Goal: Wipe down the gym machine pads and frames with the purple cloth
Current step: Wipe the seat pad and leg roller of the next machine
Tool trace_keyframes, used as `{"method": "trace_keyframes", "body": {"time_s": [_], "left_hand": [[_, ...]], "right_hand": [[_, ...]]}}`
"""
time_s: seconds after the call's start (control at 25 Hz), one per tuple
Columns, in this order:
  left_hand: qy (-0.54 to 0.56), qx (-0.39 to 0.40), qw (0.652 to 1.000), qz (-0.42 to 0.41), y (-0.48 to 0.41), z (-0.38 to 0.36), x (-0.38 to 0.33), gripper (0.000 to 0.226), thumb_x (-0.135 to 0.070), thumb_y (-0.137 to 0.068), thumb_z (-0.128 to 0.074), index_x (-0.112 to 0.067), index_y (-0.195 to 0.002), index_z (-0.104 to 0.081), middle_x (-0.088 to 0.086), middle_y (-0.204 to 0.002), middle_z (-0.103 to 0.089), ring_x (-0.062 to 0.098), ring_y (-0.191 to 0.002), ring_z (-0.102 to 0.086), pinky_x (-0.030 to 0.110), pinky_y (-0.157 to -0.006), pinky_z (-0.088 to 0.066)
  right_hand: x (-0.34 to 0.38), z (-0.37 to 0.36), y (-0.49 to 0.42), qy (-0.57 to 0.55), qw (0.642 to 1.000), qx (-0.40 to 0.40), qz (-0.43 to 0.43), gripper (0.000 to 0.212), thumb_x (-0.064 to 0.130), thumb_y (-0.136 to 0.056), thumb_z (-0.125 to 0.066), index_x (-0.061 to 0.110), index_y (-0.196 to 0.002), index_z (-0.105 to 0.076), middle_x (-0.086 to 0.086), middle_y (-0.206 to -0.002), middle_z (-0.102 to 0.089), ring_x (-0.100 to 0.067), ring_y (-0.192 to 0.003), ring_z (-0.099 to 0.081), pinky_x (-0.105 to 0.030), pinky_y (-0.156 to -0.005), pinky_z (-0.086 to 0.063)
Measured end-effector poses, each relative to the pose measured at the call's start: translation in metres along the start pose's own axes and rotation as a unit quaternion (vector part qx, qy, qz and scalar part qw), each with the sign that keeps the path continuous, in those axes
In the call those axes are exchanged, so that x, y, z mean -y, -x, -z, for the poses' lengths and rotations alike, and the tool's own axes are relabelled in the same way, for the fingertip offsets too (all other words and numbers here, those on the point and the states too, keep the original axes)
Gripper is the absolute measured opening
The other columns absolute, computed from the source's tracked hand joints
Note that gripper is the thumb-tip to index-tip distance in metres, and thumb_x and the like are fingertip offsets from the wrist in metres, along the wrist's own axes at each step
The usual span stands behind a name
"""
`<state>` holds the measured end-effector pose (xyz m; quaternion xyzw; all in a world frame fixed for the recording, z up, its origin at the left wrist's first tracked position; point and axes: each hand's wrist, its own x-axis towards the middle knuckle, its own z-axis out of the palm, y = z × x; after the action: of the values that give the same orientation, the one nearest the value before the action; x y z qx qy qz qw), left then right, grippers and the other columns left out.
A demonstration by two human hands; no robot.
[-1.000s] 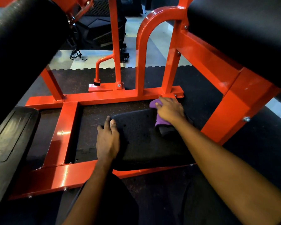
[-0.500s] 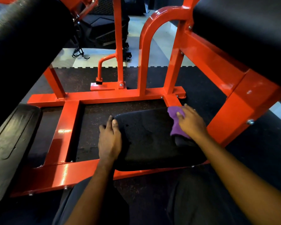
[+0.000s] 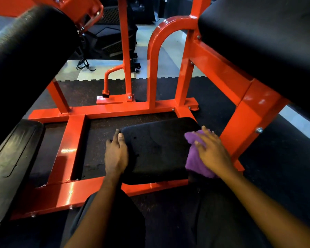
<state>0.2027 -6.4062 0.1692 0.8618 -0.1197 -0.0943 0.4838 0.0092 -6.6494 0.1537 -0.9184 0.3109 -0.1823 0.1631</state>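
Observation:
A low black knee pad (image 3: 156, 149) sits inside the orange machine frame (image 3: 68, 149). My right hand (image 3: 213, 153) presses the purple cloth (image 3: 195, 158) with spread fingers onto the pad's right edge. Along the pad's left edge rests my left hand (image 3: 115, 154), fingers straight and pointing away from me, thumb side on the pad. Part of the cloth lies hidden under my right hand.
A black roller pad (image 3: 25, 56) hangs overhead on the left and a large black pad (image 3: 268, 45) on the right. A black footplate (image 3: 9, 158) lies at lower left. Orange uprights (image 3: 152, 68) stand behind the knee pad. Dark rubber flooring (image 3: 213, 104) surrounds the frame.
My right hand has slid the purple cloth from the pad's far edge to its right side and toward me. The left hand has stayed on the left edge.

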Motion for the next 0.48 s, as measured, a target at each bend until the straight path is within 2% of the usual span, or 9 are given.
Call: {"method": "trace_keyframes", "body": {"time_s": [0.04, 0.12, 0.2, 0.28, 0.36, 0.48], "left_hand": [[-0.001, -0.002, 1.000, -0.005, -0.001, 0.000, 0.000, 0.050, -0.044, -0.107, -0.023, -0.028, -0.152, -0.037, 0.019, -0.145, -0.041, 0.038, -0.133, -0.043, 0.048, -0.110, -0.032], [-0.001, -0.008, 1.000, -0.010, -0.002, 0.000, 0.001, 0.050, -0.043, -0.107, -0.023, -0.026, -0.152, -0.038, 0.020, -0.144, -0.043, 0.039, -0.132, -0.044, 0.048, -0.109, -0.033], [-0.002, -0.008, 1.000, -0.012, -0.003, -0.001, 0.002, 0.050, -0.043, -0.107, -0.023, -0.026, -0.151, -0.039, 0.020, -0.144, -0.043, 0.039, -0.131, -0.044, 0.049, -0.109, -0.033], [-0.007, -0.016, 1.000, -0.014, -0.004, -0.002, 0.003, 0.050, -0.042, -0.107, -0.024, -0.026, -0.151, -0.040, 0.020, -0.144, -0.044, 0.041, -0.130, -0.045, 0.049, -0.107, -0.034], [-0.004, -0.026, 1.000, -0.014, -0.004, -0.005, 0.004, 0.049, -0.041, -0.107, -0.025, -0.026, -0.150, -0.042, 0.020, -0.144, -0.044, 0.041, -0.129, -0.046, 0.048, -0.106, -0.035], [-0.015, -0.025, 0.999, -0.016, -0.008, -0.007, 0.005, 0.050, -0.042, -0.106, -0.025, -0.025, -0.150, -0.041, 0.018, -0.144, -0.043, 0.039, -0.129, -0.046, 0.047, -0.107, -0.035]], "right_hand": [[-0.002, 0.004, -0.018, -0.031, 0.996, 0.007, -0.086, 0.045, 0.029, -0.101, -0.044, 0.014, -0.141, -0.057, -0.015, -0.156, -0.042, -0.034, -0.144, -0.040, -0.042, -0.119, -0.029], [0.012, 0.005, -0.047, -0.053, 0.981, 0.012, -0.184, 0.047, 0.030, -0.104, -0.045, 0.017, -0.150, -0.045, -0.015, -0.160, -0.035, -0.032, -0.147, -0.033, -0.042, -0.120, -0.025], [0.030, 0.009, -0.046, 0.007, 0.974, 0.038, -0.224, 0.058, 0.051, -0.103, -0.039, 0.034, -0.157, -0.027, -0.007, -0.168, -0.017, -0.035, -0.152, -0.018, -0.054, -0.121, -0.017], [0.038, 0.010, -0.010, 0.052, 0.970, 0.071, -0.228, 0.068, 0.066, -0.097, -0.038, 0.047, -0.157, -0.013, 0.000, -0.170, -0.001, -0.040, -0.152, -0.016, -0.059, -0.118, -0.018], [0.041, 0.011, 0.031, 0.036, 0.971, 0.059, -0.229, 0.068, 0.064, -0.096, -0.040, 0.049, -0.156, -0.010, -0.004, -0.169, -0.003, -0.042, -0.147, -0.028, -0.051, -0.118, -0.027], [0.024, 0.006, -0.012, 0.055, 0.964, 0.059, -0.254, 0.056, 0.053, -0.101, -0.038, 0.041, -0.155, -0.027, -0.012, -0.161, -0.029, -0.042, -0.137, -0.044, -0.048, -0.112, -0.035]]}}
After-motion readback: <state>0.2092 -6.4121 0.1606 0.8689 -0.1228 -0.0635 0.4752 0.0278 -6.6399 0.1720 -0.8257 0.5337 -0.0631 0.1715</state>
